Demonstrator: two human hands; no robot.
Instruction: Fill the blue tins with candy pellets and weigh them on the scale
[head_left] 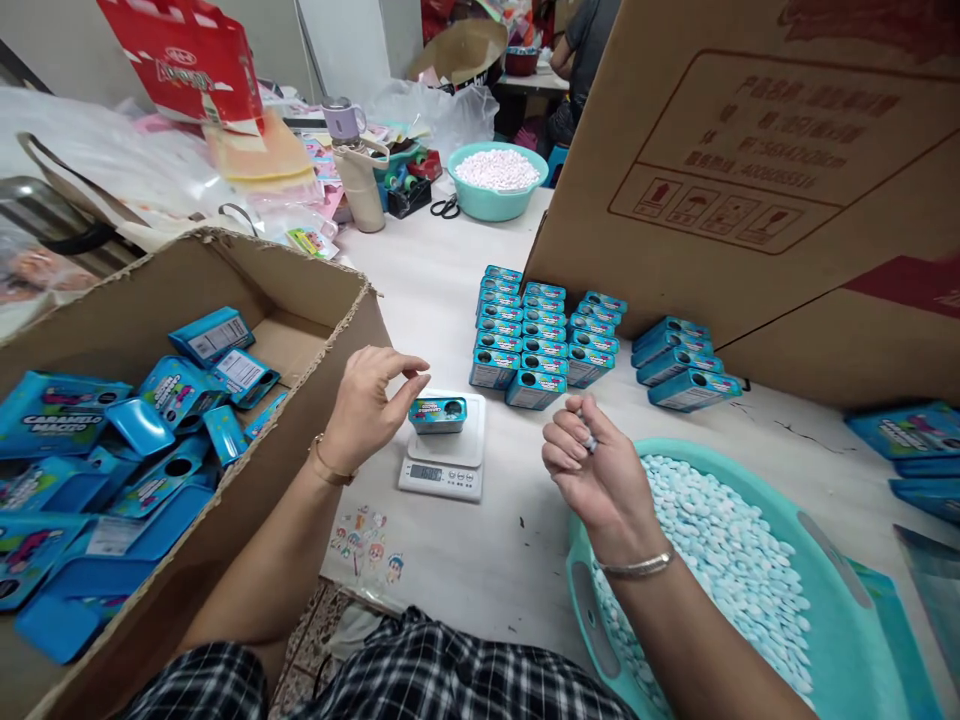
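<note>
In the head view a blue candy tin [437, 414] stands on a small white digital scale [441, 478], its label and dark round opening facing up. My left hand [375, 405] hovers at the tin's upper left, thumb and forefinger curled into a pinch; whether anything tiny sits between the tips is hidden. Fingers of my right hand [592, 470] are closed around small candies, one pale piece showing between them. This hand is above the rim of a turquoise basin [832, 610] full of pale blue and white candies [720, 540].
Several blue tins [536, 390] stand in rows behind the scale, more [694, 390] by a large cardboard box [720, 130]. An open carton [300, 400] of loose tins is at left. Farther back are a tumbler [362, 185], scissors [445, 208], another candy basin [499, 205] and a person [589, 60].
</note>
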